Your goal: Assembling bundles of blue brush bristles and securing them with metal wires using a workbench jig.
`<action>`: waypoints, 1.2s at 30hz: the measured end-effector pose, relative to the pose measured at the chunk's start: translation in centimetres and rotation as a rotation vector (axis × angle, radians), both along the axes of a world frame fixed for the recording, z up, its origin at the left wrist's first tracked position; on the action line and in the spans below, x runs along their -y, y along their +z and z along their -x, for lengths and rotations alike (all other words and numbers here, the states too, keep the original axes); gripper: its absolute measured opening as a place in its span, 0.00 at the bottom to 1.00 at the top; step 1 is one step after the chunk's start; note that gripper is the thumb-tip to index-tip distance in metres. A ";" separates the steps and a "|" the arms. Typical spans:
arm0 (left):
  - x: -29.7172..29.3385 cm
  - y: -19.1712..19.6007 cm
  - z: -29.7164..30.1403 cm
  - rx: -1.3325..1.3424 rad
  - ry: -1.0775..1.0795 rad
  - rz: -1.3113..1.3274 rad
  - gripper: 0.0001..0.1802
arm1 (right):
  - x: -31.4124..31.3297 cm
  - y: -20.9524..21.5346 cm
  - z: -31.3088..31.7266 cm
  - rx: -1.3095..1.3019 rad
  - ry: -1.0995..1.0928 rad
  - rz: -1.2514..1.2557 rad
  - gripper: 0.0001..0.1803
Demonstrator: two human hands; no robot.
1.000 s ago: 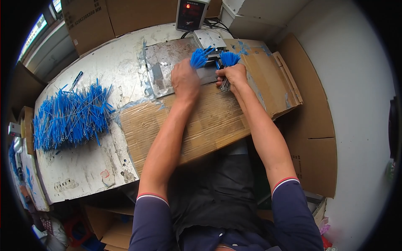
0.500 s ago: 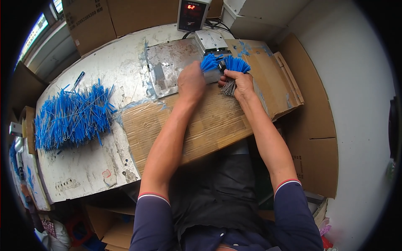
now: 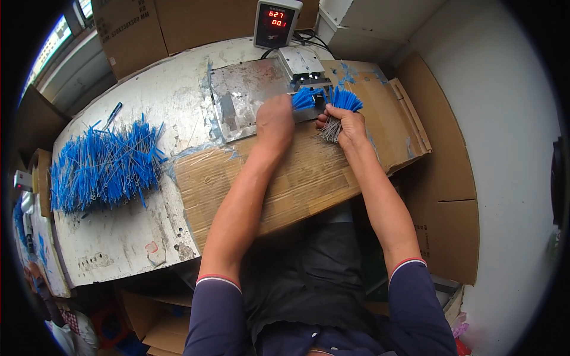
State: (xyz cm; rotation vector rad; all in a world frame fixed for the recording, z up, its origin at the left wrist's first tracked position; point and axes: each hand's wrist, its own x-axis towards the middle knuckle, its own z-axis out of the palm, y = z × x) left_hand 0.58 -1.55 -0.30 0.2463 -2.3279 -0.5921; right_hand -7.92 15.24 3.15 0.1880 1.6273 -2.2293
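My left hand (image 3: pixel 275 123) is closed and slightly blurred. A bunch of thin blue brushes (image 3: pixel 305 98) sticks out from its right side. My right hand (image 3: pixel 347 123) grips a second bunch of the same brushes (image 3: pixel 344 99), blue ends fanned upward and bare wire stems hanging below the fingers. Between the two bunches is a small dark block, partly hidden by them. Both hands work just in front of a small metal device (image 3: pixel 301 62) on a scuffed metal plate (image 3: pixel 240 89). A large heap of blue wire-stemmed brushes (image 3: pixel 107 163) lies on the table at left.
A display box with red lit digits (image 3: pixel 276 25) stands behind the device, with black cables beside it. Cardboard (image 3: pixel 267 190) covers the table's near edge, and more is taped at right. A pen (image 3: pixel 113 114) lies behind the heap. A white wall (image 3: pixel 510 148) rises at right.
Both hands and their bunches have shifted slightly right in the picture, and the gap between bunches is a bit wider. The display now shows two lit rows instead of one.
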 end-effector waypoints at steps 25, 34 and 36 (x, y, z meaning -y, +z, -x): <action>0.0 1.0 -0.3 -0.130 -0.183 -0.662 0.10 | 1.9 0.8 -3.4 0.050 0.467 -0.027 0.05; 0.0 0.8 -0.2 -0.150 -0.193 -0.725 0.11 | 2.1 0.5 -4.0 -0.028 0.390 -0.006 0.08; -0.2 0.7 -0.2 -0.206 -0.145 -0.621 0.10 | 2.1 0.5 -4.2 -0.050 0.368 -0.020 0.09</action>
